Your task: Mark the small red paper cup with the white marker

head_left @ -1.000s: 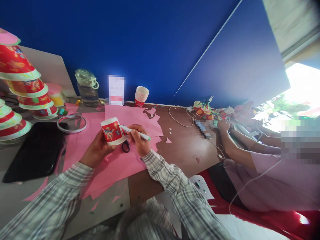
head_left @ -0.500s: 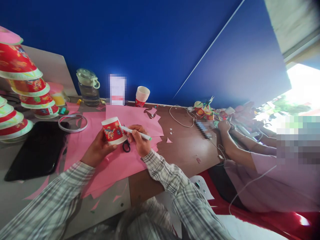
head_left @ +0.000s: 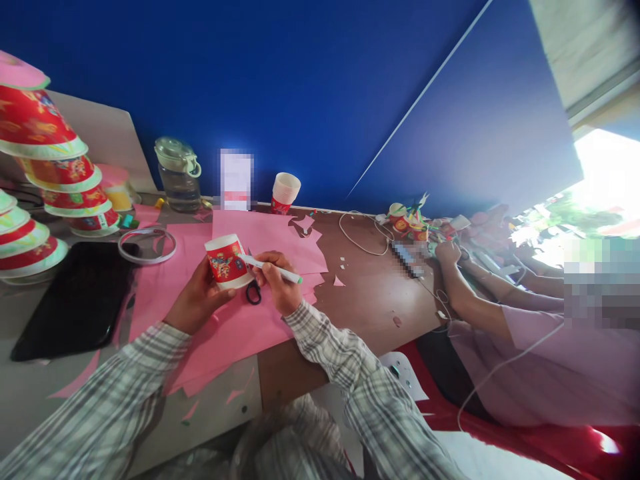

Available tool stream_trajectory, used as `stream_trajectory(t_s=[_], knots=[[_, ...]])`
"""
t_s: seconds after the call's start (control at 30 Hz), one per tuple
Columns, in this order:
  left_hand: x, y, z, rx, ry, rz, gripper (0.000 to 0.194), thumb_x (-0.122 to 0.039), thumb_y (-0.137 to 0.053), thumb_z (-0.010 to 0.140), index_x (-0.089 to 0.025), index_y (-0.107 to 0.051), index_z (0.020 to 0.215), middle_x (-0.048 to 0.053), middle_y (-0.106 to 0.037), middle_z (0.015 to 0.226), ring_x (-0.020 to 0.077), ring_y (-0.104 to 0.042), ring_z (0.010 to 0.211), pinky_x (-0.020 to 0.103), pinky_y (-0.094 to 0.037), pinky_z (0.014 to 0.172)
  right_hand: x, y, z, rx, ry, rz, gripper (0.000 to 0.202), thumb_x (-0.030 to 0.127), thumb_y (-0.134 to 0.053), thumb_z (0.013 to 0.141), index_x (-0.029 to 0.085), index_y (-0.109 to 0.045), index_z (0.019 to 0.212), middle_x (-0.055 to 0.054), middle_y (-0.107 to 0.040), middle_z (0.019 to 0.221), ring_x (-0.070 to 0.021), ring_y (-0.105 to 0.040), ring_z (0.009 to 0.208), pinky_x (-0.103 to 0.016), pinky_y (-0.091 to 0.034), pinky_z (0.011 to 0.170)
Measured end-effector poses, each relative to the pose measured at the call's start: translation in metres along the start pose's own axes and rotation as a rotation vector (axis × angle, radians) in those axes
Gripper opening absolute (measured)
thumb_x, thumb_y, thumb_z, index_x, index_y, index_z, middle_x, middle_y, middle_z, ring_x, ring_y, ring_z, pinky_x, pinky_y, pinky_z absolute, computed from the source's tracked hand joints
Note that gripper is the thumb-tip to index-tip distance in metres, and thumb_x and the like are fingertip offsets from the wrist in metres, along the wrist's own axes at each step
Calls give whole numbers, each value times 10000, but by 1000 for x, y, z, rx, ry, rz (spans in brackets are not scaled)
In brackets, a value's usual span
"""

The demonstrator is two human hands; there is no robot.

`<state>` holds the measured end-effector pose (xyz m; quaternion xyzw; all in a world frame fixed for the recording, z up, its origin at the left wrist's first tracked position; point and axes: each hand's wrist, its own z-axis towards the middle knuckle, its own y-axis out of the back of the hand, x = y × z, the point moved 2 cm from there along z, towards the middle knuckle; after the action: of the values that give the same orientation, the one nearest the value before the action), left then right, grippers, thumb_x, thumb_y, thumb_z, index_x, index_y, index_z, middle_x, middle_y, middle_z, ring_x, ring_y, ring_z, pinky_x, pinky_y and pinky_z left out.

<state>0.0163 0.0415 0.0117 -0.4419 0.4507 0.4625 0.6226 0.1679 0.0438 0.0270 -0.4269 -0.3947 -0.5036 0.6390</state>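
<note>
A red printed paper cup (head_left: pixel 225 263) with white bands at both ends is tilted in the grasp of my left hand (head_left: pixel 197 297), fingers behind it and thumb along its lower edge. My right hand (head_left: pixel 281 283) grips a white marker (head_left: pixel 277 268) with a green end. The marker's other end lies against or just in front of the cup's printed side; I cannot tell whether it touches. Just below the cup, a black scissors handle (head_left: pixel 253 292) shows on the pink paper sheets (head_left: pixel 235 333); the blades are mostly hidden.
Stacked red cups (head_left: pixel 65 170) stand at the left, near a black tablet-like slab (head_left: pixel 70 300) and a roll of tape (head_left: pixel 147 245). A water jug (head_left: pixel 177 177) and nested cups (head_left: pixel 285 193) stand at the back. Another person's arms (head_left: pixel 475 287) rest at the right.
The marker's left end has shifted slightly left across the cup's printed side. Both hands keep their hold, and the cup stays in nearly the same place.
</note>
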Motion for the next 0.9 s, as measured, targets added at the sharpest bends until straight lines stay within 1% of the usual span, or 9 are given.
stream_trajectory(t_s=[0.1, 0.3, 0.43, 0.53, 0.67, 0.9], knots=[[0, 0, 0, -11, 8, -8, 683, -309, -699, 511, -193, -431, 1129, 104, -539, 1157, 263, -493, 1048, 398, -394, 868, 3, -1, -1, 7, 26, -68, 241, 363, -493, 808, 177, -578, 936, -24, -555, 750, -74, -478, 527, -254, -412, 533], [0, 0, 0, -24, -4, 6, 706, -316, -698, 507, -195, -420, 1144, 105, -517, 1184, 264, -473, 1070, 411, -374, 888, 11, -3, -3, 84, 44, -208, 249, 341, -470, 824, 174, -583, 970, -43, -562, 800, -84, -487, 571, -257, -426, 560], [-1, -1, 1, -23, -2, 15, 722, -333, -696, 504, -188, -410, 1152, 112, -512, 1187, 269, -468, 1074, 417, -368, 893, 12, -2, -3, 88, 58, -266, 249, 331, -467, 829, 168, -589, 972, -50, -564, 819, -87, -492, 590, -253, -437, 576], [0, -2, 1, -27, 4, 6, 719, -326, -699, 500, -187, -416, 1146, 113, -518, 1179, 271, -479, 1061, 414, -381, 881, 10, -2, -3, 76, 47, -253, 261, 352, -470, 826, 176, -588, 979, -50, -570, 828, -87, -488, 583, -248, -432, 558], [-1, -1, 1, -27, -15, 3, 703, -290, -702, 502, -199, -425, 1142, 102, -534, 1158, 267, -490, 1049, 407, -390, 873, 6, -2, -2, 34, 41, -171, 275, 386, -482, 816, 180, -576, 971, -30, -559, 765, -84, -477, 539, -251, -420, 531], [-2, -2, 0, -31, -11, -15, 705, -297, -705, 501, -201, -426, 1142, 100, -530, 1160, 263, -491, 1048, 387, -398, 866, 3, -2, -1, 28, 48, -141, 254, 366, -489, 812, 174, -577, 952, -27, -558, 764, -69, -477, 508, -243, -408, 509]])
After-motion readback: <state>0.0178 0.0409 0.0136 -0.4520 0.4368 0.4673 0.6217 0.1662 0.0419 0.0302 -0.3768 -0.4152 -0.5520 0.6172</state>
